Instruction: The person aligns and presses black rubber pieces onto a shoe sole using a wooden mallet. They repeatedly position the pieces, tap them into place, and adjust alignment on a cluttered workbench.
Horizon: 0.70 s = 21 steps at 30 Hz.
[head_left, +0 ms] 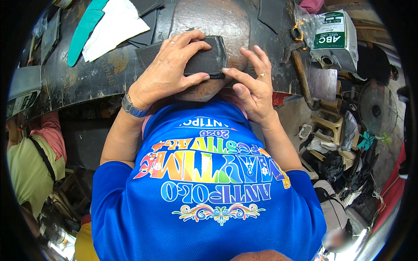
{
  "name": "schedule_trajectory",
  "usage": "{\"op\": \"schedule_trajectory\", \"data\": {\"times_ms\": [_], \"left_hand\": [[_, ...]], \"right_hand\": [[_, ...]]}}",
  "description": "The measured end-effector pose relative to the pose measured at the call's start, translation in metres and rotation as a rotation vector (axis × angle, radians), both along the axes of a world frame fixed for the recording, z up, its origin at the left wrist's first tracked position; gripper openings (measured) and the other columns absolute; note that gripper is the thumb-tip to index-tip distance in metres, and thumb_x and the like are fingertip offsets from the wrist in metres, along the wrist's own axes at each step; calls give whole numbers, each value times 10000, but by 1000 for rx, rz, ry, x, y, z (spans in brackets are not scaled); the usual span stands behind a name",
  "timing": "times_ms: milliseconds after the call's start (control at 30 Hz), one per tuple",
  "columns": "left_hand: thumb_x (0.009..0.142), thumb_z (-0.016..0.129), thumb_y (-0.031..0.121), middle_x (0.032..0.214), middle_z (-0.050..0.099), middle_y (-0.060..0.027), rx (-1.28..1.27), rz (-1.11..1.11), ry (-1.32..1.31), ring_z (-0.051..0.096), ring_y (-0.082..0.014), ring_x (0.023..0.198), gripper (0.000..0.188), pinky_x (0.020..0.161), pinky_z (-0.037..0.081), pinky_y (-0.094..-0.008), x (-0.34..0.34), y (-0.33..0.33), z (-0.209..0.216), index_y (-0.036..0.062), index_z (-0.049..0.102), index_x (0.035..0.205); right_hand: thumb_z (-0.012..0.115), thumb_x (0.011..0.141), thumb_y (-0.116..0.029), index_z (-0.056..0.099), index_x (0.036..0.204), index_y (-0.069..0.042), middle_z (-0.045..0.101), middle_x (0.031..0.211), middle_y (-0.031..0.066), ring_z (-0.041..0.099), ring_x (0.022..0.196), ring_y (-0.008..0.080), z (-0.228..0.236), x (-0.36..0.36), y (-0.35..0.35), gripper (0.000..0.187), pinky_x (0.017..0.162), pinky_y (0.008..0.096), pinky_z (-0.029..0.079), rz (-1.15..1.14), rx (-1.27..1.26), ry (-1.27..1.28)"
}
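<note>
A flat black piece of sheet material [202, 60], with a raised dark edge on its right side, lies on a worn, rounded brown slab [209, 19] at the table's near edge. My left hand [172, 65] grips it, fingers over the top and thumb along the near edge. My right hand [257, 82] has its fingers spread. Its index fingertip touches the piece's near right corner, while the thumb stands apart. Part of the piece is hidden under my left hand.
A hammer [301, 76], orange-handled scissors [297, 33] and a green-and-white metal can [335, 39] are at the right. White sheet [115, 30] and a teal curved piece [85, 32] lie at the left. A fan [377, 108] stands at right; another person [35, 161] is at left.
</note>
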State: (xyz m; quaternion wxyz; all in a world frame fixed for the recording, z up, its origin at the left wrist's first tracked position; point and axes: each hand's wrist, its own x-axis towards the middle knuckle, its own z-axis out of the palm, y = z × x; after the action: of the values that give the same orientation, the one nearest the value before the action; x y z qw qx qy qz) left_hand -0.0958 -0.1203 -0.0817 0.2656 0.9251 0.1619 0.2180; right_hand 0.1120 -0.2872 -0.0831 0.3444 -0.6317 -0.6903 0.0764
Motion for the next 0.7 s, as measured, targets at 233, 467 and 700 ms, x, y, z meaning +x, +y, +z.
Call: {"op": "schedule_trajectory", "data": {"times_ms": [233, 467, 700], "left_hand": [[771, 836, 273, 1459, 499, -144, -51, -5, 19, 440, -349, 1391, 640, 1159, 335, -469, -2, 0, 0, 90, 593, 1334], [762, 846, 289, 1439, 501, -155, -15, -8, 4, 459, -349, 1360, 641, 1144, 354, -461, -1, 0, 0, 67, 593, 1308], [747, 859, 287, 1424, 507, -164, -6, 1, -14, 471, -354, 1344, 645, 1137, 363, -455, -1, -2, 0, 59, 598, 1291]], "right_hand": [[667, 916, -481, 756, 1194, -320, 460, 1527, 115, 287, 1463, 400, -7, -6, 24, 333, 1128, 700, 164, -138, -22, -279], [551, 964, -583, 616, 1400, -294, 407, 1572, 172, 224, 1499, 439, -14, -9, 55, 527, 1132, 730, 154, -170, -128, -287], [571, 955, -572, 602, 1408, -153, 416, 1567, 169, 229, 1502, 434, -6, -13, 41, 618, 1142, 707, 164, -121, -129, -306]]}}
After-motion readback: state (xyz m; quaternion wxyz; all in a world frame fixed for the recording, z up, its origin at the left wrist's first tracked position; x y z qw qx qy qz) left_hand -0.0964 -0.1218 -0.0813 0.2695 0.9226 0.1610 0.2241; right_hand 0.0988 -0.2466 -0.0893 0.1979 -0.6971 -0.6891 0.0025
